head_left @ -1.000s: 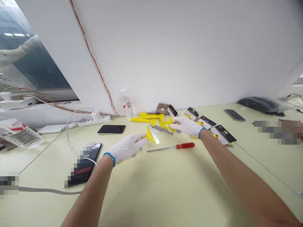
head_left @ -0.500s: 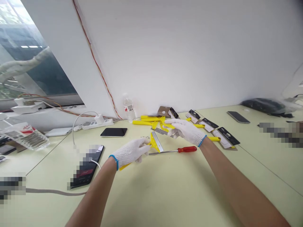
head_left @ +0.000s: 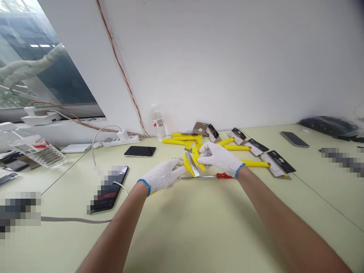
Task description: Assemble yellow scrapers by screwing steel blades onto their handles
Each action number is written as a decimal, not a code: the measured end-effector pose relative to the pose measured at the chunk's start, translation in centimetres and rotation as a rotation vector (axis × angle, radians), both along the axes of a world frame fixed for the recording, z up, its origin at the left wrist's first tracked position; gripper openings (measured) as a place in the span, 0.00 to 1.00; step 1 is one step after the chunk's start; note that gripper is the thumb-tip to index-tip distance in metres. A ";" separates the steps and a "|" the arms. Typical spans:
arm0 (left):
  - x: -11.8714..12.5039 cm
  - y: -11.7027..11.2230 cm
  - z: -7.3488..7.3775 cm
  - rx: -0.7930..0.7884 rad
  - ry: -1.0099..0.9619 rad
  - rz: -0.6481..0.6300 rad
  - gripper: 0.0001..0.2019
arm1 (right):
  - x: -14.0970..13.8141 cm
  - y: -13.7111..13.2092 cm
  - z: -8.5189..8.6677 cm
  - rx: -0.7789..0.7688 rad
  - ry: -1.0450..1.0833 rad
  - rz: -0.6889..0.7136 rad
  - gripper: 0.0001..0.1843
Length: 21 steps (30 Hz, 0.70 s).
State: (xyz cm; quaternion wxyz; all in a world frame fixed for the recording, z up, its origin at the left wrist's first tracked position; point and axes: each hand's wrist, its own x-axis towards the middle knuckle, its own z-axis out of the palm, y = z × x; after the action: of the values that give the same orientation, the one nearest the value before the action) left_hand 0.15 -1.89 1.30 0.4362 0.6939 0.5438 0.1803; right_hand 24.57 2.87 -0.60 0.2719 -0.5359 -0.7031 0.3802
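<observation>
My left hand point(head_left: 163, 174), in a white knit glove with a blue cuff, is closed around a yellow scraper point(head_left: 188, 163). A metal blade point(head_left: 193, 165) lies along the scraper's head, and the handle is mostly hidden under the hand. In the same kind of glove, my right hand point(head_left: 218, 157) pinches a flat yellow plate point(head_left: 198, 159) with a small hole, close beside the blade. Whether plate and blade touch, I cannot tell. Just below both hands lies a screwdriver point(head_left: 222, 176) with a red handle. Several yellow scrapers point(head_left: 176, 141) lie behind my hands.
Black-and-white packaging cards point(head_left: 280, 162) lie at the right, near a phone point(head_left: 294, 139). A water bottle point(head_left: 158, 123) stands by the wall. Left of my hands are a phone point(head_left: 140, 151), a cabled phone point(head_left: 113, 189), a power strip point(head_left: 121, 141) and a tilted bottle point(head_left: 42, 149).
My right hand has drawn back from the scraper pile and now holds the yellow plate beside the scraper in my left hand. The camera view has shifted slightly.
</observation>
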 end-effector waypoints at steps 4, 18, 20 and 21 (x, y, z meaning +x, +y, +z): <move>0.4 0.4 -0.6 -0.001 0.003 -0.004 0.20 | -1.0 -0.2 -0.6 0.036 -0.058 -0.023 0.16; 0.6 0.4 -0.8 0.049 0.024 -0.059 0.14 | -2.2 -1.0 -0.6 0.195 -0.259 -0.053 0.07; 0.6 0.4 -0.7 0.048 0.022 -0.066 0.13 | -2.3 -1.1 -0.6 0.209 -0.274 -0.049 0.07; 0.6 0.4 -0.7 0.049 0.018 -0.069 0.14 | -2.4 -1.1 -0.6 0.215 -0.280 -0.049 0.07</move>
State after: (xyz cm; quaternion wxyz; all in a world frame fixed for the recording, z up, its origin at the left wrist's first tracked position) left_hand 0.72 -1.45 0.57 0.4199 0.7243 0.5191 0.1722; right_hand 22.17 1.76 -1.15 0.2363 -0.5686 -0.7574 0.2175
